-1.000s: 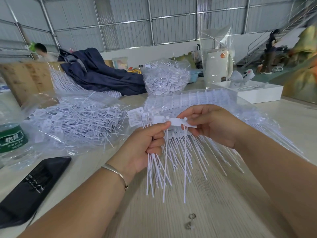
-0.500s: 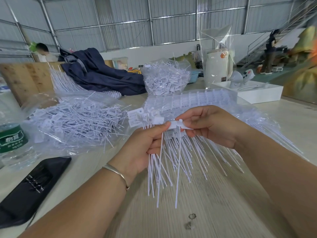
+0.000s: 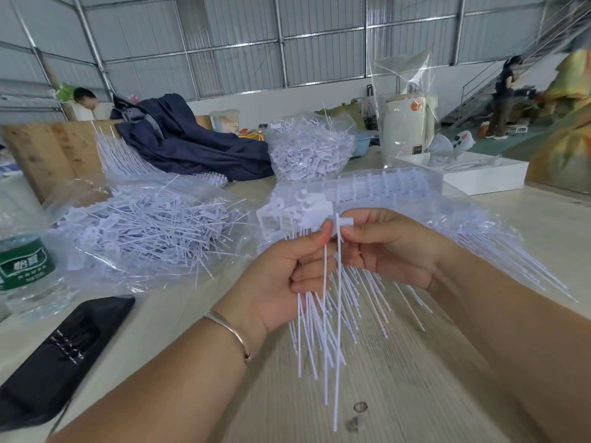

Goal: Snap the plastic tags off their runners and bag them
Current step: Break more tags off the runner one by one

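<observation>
Above the table's middle my left hand [image 3: 281,282] grips a bunch of white plastic tags [image 3: 287,215]; their flat heads stick up above my thumb and their long thin tails hang down below my fist. My right hand [image 3: 390,251] pinches one tag [image 3: 343,222] at its head, right beside my left thumb, with its tail hanging straight down. A clear bag of loose tags [image 3: 144,228] lies open at the left. Under and behind my hands lies a clear bag of tags on their runners [image 3: 399,190]. Another filled clear bag [image 3: 308,151] stands further back.
A water bottle [image 3: 25,270] stands at the left edge and a black pouch [image 3: 64,353] lies in front of it. A dark blue jacket [image 3: 192,142], a white box [image 3: 486,174] and a tall white canister [image 3: 404,129] sit at the back. Persons are in the far background.
My right hand has turned the pinched tag and drawn it against my left thumb; its tail now hangs straight down. The bunch's heads have risen a little.
</observation>
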Motion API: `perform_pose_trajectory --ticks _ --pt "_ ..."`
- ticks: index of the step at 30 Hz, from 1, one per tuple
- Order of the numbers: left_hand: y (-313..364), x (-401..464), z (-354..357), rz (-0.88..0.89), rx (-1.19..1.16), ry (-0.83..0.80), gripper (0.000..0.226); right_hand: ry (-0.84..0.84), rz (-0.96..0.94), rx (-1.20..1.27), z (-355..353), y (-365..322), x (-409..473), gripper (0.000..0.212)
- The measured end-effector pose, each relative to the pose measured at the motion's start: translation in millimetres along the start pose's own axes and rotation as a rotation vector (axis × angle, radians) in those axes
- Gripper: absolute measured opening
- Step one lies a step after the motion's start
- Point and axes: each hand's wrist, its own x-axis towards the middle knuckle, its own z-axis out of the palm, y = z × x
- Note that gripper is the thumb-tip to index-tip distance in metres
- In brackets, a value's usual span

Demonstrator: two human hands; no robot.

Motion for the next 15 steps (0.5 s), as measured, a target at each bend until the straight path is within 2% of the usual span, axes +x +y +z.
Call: perform_pose_trajectory --ticks 2,6,15 --pt "2 1 -2 0.005 0.015 0.053 0.029 0.0 0.0 -0.023 -3 -2 -1 0.021" --pt "5 2 -11 0.076 0.012 0.234 0.011 0.027 -0.004 0.012 -3 -4 1 0.009" --pt "2 3 -15 0.037 0.347 0.427 0.03 0.179 -0.014 -0.241 -7 -2 2 0.008"
